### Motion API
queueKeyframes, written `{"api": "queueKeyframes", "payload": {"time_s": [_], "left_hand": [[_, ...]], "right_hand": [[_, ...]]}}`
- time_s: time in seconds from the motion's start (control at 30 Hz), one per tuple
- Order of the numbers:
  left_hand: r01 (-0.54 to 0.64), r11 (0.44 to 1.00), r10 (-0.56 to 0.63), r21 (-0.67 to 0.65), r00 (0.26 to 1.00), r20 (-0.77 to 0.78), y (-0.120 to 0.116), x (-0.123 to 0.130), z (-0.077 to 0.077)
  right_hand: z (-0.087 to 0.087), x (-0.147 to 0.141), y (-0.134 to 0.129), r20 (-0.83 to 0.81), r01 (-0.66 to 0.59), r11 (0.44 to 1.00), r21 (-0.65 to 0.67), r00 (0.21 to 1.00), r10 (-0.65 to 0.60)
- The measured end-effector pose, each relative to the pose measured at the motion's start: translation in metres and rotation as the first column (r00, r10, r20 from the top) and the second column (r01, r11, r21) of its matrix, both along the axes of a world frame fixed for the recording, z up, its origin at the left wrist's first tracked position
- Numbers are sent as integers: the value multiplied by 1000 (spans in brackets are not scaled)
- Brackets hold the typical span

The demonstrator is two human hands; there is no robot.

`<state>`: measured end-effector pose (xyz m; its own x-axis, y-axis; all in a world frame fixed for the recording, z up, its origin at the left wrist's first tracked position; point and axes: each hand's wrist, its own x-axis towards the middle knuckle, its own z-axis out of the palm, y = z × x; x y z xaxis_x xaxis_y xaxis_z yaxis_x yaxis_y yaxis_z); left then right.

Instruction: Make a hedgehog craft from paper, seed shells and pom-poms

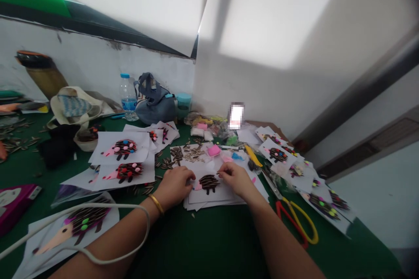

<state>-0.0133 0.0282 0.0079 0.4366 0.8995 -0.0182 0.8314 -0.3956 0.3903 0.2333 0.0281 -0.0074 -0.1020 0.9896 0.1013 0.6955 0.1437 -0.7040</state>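
A hedgehog picture point(208, 183) with a pink face, dark feet and sunflower-seed spines lies on a stack of white paper point(222, 198). My left hand point(176, 185) rests on the paper's left side, beside the pink face, fingers slightly bent and apart with nothing visible in them. At the hedgehog's right edge, my right hand point(236, 178) pinches a small sunflower seed point(218, 173) between thumb and fingertips. Loose sunflower seeds point(176, 155) and paler seeds point(194, 153) lie at the paper's upper left. Nearby sits a lump of pink clay point(214, 150).
Hedgehog pictures point(121, 148) lie at left, with others point(278, 153) at right. Red-and-yellow scissors point(290, 209) and a yellow cutter point(253, 156) are right of my hand. A white cable point(144, 213) crosses my left forearm. Behind stand a water bottle point(128, 98) and bag point(153, 104).
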Motion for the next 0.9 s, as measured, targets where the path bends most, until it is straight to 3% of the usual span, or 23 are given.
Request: {"api": "queueKeyframes", "payload": {"time_s": [0.2,0.57,0.9], "left_hand": [[4,1000,-4,-19,1000,-8,2,-1,-2],[4,1000,-4,-3,1000,6,3,0,-5],[14,999,-15,31,1000,20,3,-2,-9]], "right_hand": [[-16,3,-2,21,13,1000,-9,1000,-12],[-17,-7,-1,18,31,999,-43,999,-30],[-15,-10,0,141,49,998,-43,989,-43]]}}
